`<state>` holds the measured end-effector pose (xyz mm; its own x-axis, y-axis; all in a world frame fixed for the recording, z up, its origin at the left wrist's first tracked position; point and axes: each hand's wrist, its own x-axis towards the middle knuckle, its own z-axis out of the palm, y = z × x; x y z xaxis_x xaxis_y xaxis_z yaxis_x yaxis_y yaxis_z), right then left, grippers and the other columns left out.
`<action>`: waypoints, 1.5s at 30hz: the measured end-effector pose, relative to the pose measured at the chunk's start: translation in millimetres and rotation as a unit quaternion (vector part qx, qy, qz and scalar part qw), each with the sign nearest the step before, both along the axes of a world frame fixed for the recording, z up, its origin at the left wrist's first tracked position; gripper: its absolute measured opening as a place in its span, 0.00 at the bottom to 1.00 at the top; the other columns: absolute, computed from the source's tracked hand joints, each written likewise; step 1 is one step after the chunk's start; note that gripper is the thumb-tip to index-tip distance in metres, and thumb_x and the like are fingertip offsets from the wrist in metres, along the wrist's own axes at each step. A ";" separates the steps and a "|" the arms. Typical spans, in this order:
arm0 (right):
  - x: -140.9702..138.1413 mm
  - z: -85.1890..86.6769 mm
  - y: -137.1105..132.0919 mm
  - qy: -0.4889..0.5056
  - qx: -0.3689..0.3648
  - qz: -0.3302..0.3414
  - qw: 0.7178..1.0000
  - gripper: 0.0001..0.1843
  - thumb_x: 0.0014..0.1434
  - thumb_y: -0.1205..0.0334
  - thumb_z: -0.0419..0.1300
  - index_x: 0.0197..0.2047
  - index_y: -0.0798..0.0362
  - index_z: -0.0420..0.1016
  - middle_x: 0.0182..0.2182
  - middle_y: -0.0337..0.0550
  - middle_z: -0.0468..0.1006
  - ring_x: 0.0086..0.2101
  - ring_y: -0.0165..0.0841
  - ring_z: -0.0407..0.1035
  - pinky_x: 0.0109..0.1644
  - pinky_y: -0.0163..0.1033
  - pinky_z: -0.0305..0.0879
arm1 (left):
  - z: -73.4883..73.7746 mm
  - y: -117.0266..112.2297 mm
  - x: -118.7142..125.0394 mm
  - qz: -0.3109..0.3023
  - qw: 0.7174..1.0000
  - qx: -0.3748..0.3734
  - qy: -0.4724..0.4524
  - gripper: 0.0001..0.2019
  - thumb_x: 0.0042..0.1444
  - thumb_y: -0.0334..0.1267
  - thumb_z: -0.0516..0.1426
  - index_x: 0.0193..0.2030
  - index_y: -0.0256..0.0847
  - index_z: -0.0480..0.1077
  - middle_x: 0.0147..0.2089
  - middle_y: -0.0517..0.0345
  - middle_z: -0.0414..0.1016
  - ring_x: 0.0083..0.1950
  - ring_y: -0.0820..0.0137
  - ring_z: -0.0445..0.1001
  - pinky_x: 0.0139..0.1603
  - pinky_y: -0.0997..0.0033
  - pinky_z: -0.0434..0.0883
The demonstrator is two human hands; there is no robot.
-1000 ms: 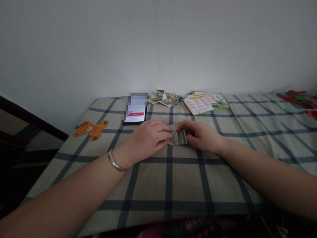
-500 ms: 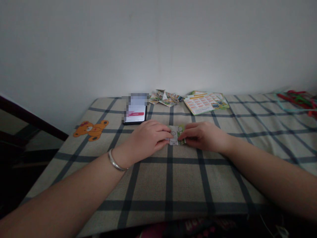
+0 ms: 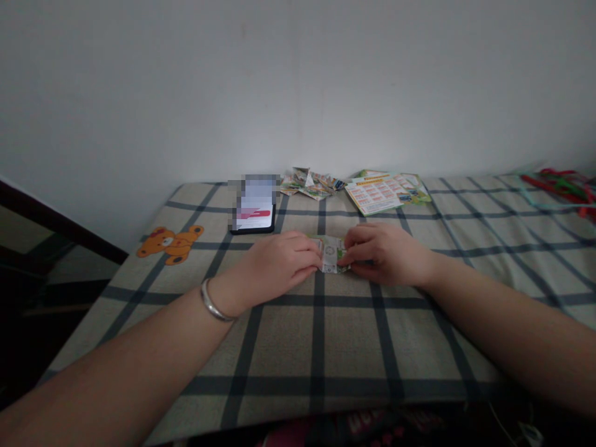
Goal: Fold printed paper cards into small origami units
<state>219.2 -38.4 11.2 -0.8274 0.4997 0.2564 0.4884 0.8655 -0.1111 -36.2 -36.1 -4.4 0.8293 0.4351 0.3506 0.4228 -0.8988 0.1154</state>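
A small folded piece of printed paper [image 3: 331, 254], white and green, lies on the checked cloth [image 3: 326, 335] between my hands. My left hand [image 3: 274, 264], with a silver bracelet on the wrist, rests curled on the paper's left edge with its fingers pinching it. My right hand [image 3: 388, 254] pinches the paper's right edge with the fingers pressed together. Both forearms lie low over the cloth.
A lit phone [image 3: 255, 211] lies flat behind my left hand. Several small folded paper pieces [image 3: 311, 184] and a printed sheet [image 3: 384, 192] sit near the wall. Red and green sticks [image 3: 565, 186] lie at the far right. An orange bear print [image 3: 170, 242] marks the cloth's left side.
My right hand has slid left over the paper, folding it narrower. Less of the green print shows now. The left hand has barely moved.
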 end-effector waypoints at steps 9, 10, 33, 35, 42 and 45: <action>-1.4 2.3 4.3 0.039 -0.068 0.063 0.995 0.07 0.61 0.66 0.57 0.39 0.53 0.77 0.40 0.44 0.79 0.41 0.34 0.69 0.47 0.41 0.64 | -0.8 0.5 -1.3 -0.022 0.999 -0.037 -0.010 0.10 0.62 0.33 0.54 0.46 0.43 0.76 0.48 0.57 0.77 0.51 0.67 0.72 0.55 0.61 0.71; -2.0 1.5 4.1 0.042 -0.071 0.056 0.995 0.07 0.61 0.65 0.57 0.39 0.53 0.77 0.39 0.44 0.79 0.40 0.34 0.69 0.46 0.41 0.64 | -0.4 0.5 -1.2 -0.023 0.999 -0.039 -0.010 0.10 0.62 0.33 0.54 0.45 0.43 0.76 0.47 0.57 0.77 0.51 0.67 0.72 0.55 0.61 0.71; -20.3 -14.9 0.7 0.078 -0.042 -0.144 0.986 0.08 0.62 0.61 0.57 0.34 0.54 0.75 0.30 0.43 0.74 0.35 0.34 0.65 0.39 0.38 0.59 | 5.6 -5.3 0.6 -0.031 0.999 -0.028 -0.002 0.10 0.61 0.31 0.55 0.45 0.41 0.76 0.48 0.56 0.78 0.52 0.67 0.74 0.56 0.62 0.71; -20.8 -16.5 1.7 0.088 -0.043 -0.157 0.983 0.07 0.61 0.60 0.58 0.34 0.54 0.75 0.30 0.43 0.74 0.35 0.34 0.66 0.38 0.38 0.59 | 6.1 -5.2 1.0 -0.031 0.999 -0.028 -0.005 0.10 0.61 0.31 0.55 0.45 0.41 0.76 0.48 0.56 0.78 0.51 0.67 0.74 0.56 0.62 0.72; -21.7 -21.1 3.0 0.126 -0.079 -0.183 0.972 0.07 0.56 0.63 0.63 0.39 0.52 0.75 0.28 0.38 0.74 0.30 0.31 0.65 0.34 0.36 0.58 | 7.8 -8.0 2.4 0.000 1.000 -0.027 0.010 0.11 0.62 0.33 0.53 0.48 0.41 0.74 0.47 0.56 0.78 0.50 0.66 0.75 0.54 0.60 0.72; -19.9 -21.0 4.4 0.126 -0.073 -0.159 0.976 0.03 0.56 0.64 0.63 0.35 0.52 0.75 0.29 0.39 0.74 0.32 0.31 0.66 0.35 0.36 0.59 | 7.5 -8.6 1.2 -0.006 0.999 -0.025 0.025 0.13 0.62 0.32 0.53 0.52 0.44 0.73 0.50 0.57 0.77 0.53 0.65 0.73 0.56 0.60 0.72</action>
<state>199.3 -34.0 -9.8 -0.5438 0.7680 0.3382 0.6719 0.6400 -0.3729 -35.0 -44.7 3.1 0.8508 0.4407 0.2862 0.4180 -0.8976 0.1397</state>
